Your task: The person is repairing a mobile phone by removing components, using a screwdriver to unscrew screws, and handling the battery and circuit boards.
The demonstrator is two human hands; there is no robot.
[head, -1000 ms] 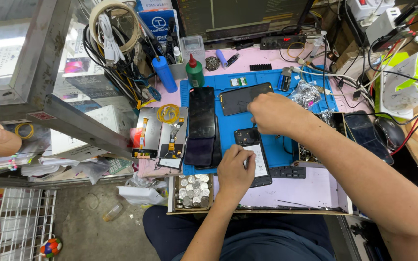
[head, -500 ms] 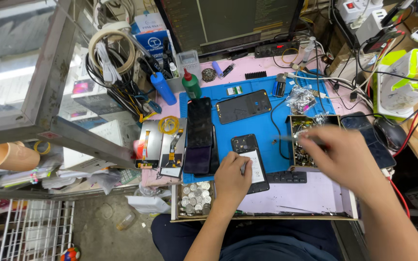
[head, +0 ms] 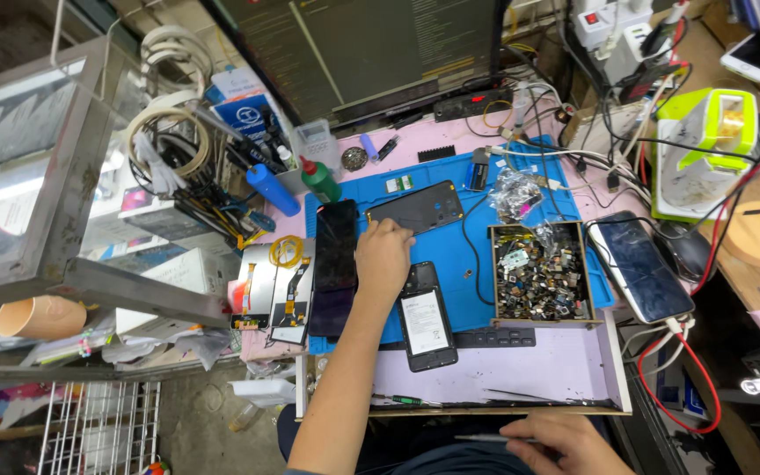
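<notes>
Right hand (head: 565, 444) now off blue mat (head: 468, 255), near lap.

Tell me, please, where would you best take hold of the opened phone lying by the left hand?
Probably by its two long edges, from above: the opened phone lies flat on the blue mat, back open upward, so fingers should avoid its exposed middle. The left hand crowds its top-left corner; the lower half is free.
</notes>
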